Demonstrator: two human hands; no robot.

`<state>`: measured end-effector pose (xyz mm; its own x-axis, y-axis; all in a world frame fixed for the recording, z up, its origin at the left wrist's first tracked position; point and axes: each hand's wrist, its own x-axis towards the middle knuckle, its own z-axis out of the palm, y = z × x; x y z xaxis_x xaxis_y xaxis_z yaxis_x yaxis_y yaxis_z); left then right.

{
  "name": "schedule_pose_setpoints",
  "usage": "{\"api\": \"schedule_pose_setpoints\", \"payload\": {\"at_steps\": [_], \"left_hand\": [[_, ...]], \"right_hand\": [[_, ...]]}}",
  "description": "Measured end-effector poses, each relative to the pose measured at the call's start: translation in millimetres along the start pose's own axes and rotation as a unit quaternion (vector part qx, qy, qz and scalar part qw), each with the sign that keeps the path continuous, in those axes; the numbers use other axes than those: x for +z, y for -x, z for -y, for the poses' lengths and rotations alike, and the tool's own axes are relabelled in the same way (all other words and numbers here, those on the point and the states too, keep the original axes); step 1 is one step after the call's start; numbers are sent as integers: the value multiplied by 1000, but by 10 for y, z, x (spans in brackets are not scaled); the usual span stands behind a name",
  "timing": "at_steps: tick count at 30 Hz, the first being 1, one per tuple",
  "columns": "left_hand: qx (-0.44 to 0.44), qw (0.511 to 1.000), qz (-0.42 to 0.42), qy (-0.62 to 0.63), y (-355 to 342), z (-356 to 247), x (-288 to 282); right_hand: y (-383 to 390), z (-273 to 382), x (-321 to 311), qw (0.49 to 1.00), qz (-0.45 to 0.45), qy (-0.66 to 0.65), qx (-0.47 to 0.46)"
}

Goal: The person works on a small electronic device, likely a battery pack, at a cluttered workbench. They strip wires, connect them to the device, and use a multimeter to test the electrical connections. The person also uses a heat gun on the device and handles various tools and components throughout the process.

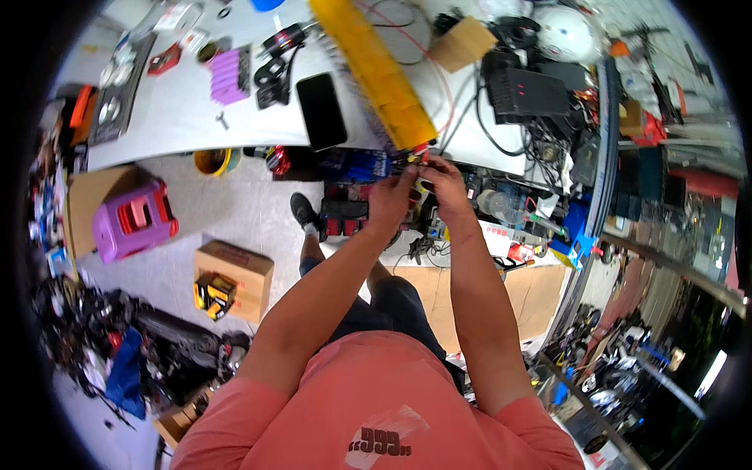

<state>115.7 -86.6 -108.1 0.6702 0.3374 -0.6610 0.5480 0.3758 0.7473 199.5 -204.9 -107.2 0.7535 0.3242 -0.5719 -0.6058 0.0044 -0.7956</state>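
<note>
A long pack wrapped in yellow film lies slantwise on the white worktable, its near end at the table's front edge. Short red and yellow wire ends stick out there. My left hand and my right hand meet at this end, fingers closed in a pinch on the wires. The exact spot they grip is partly hidden by the fingers. A thin red cable curves along the pack's right side toward my hands. Left of the pack lies a black phone.
Purple blocks and a small wrench lie on the left of the worktable. On the right sits a black power box among cables. Below are a cardboard box, a purple stool and a yellow bucket.
</note>
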Motion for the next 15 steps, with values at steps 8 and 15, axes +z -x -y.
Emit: {"api": "schedule_pose_setpoints", "payload": {"at_steps": [8, 15], "left_hand": [[-68, 993, 42, -90, 278, 1204, -536], [-79, 989, 2, -123, 347, 1407, -1096]], "right_hand": [[-24, -42, 52, 997, 11, 68, 32], [-131, -501, 4, 989, -33, 134, 46]]}}
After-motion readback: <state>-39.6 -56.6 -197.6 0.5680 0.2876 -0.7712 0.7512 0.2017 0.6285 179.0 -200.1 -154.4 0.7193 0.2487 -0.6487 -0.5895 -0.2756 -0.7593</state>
